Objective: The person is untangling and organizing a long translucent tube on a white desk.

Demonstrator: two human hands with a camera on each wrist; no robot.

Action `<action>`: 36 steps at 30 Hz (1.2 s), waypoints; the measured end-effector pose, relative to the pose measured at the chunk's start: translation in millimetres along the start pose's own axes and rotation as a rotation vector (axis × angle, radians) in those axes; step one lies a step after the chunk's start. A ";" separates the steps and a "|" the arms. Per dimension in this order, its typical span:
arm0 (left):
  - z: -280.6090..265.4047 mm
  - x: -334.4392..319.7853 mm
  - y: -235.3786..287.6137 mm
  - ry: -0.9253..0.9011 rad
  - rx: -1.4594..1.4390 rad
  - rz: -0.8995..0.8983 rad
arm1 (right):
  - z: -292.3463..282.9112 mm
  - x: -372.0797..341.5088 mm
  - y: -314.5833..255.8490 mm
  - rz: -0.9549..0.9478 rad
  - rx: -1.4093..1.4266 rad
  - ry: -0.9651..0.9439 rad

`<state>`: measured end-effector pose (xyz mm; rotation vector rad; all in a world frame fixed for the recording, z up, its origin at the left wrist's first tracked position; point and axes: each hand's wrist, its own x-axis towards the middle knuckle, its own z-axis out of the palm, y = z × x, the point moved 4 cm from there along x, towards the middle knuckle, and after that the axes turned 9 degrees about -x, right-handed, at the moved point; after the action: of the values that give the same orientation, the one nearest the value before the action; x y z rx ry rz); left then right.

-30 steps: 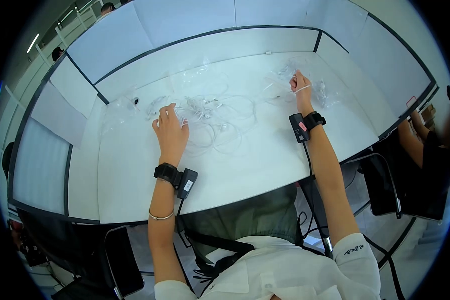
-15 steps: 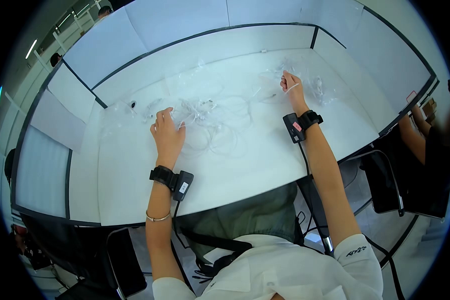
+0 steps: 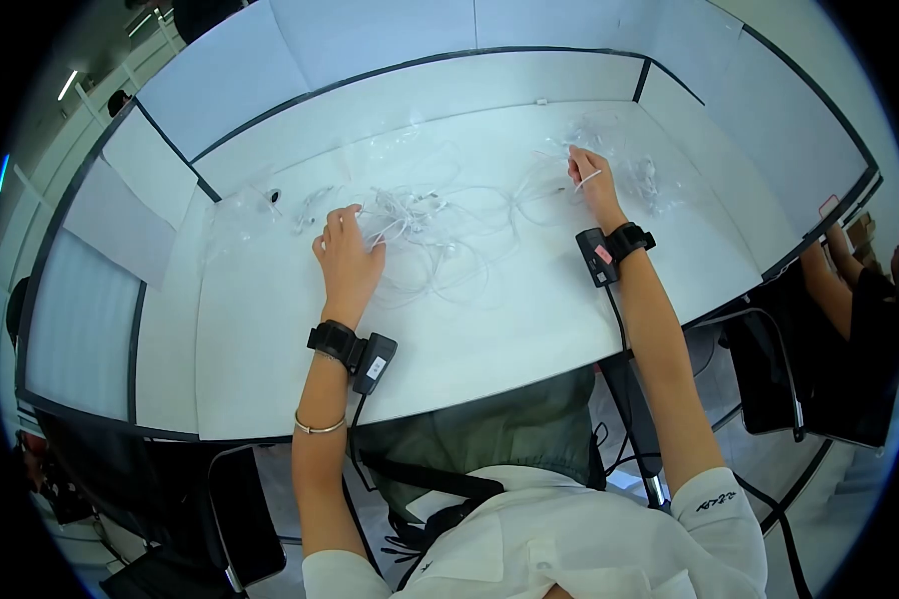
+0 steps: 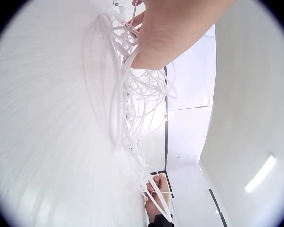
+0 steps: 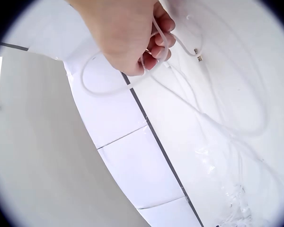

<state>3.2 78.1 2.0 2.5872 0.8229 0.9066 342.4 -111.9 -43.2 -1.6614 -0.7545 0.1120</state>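
A tangle of thin white cables (image 3: 410, 212) spreads over the middle of the white table. My left hand (image 3: 348, 262) is at its left end, fingers bent, with strands passing between thumb and fingers in the left wrist view. Farther right, my right hand (image 3: 596, 190) curls its fingers round a white cable (image 5: 106, 93), which loops out past the hand. A metal cable plug (image 5: 198, 55) hangs near those fingers in the right wrist view. Stretched strands run between the hands.
Clear plastic bags (image 3: 245, 222) lie at the table's left, and another bagged bundle (image 3: 647, 180) sits beside my right hand. White partitions (image 3: 390, 95) with dark edging enclose the table's back and sides. Another person's arm (image 3: 827, 280) shows beyond the right partition.
My right hand has turned at the wrist, its fingertips now pointing more to the left, and come slightly lower with the cable. The left hand has barely moved at the tangle.
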 end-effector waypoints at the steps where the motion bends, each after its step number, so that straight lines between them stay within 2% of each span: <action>1: 0.6 -0.2 -0.3 0.000 0.001 0.003 | -0.6 -1.5 -2.4 -0.013 0.001 -0.005; 14: 2.0 0.7 2.6 -0.010 -0.012 -0.010 | 1.9 -4.0 -3.0 0.043 -0.187 -0.046; 18: -0.6 0.1 10.7 0.043 -0.037 0.024 | 2.4 -3.5 -2.4 0.055 -0.253 -0.035; 21: -1.2 -0.2 20.5 -0.012 -0.032 0.032 | 1.2 -6.8 -5.9 0.043 -0.296 -0.046; 26: 3.2 -0.9 23.5 0.000 -0.168 -0.048 | 5.1 -14.1 -22.2 0.042 -0.350 -0.007; 30: -0.4 -2.6 34.5 0.031 -0.179 -0.030 | 9.4 -13.8 -21.4 0.023 -0.408 -0.041; 36: 3.0 -4.0 34.1 -0.048 -0.206 -0.005 | 16.5 -15.5 -21.7 0.026 -0.415 -0.132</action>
<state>16.9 48.3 12.4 2.4178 0.6847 0.8754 313.7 -105.2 -32.7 -2.0736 -0.8999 0.0877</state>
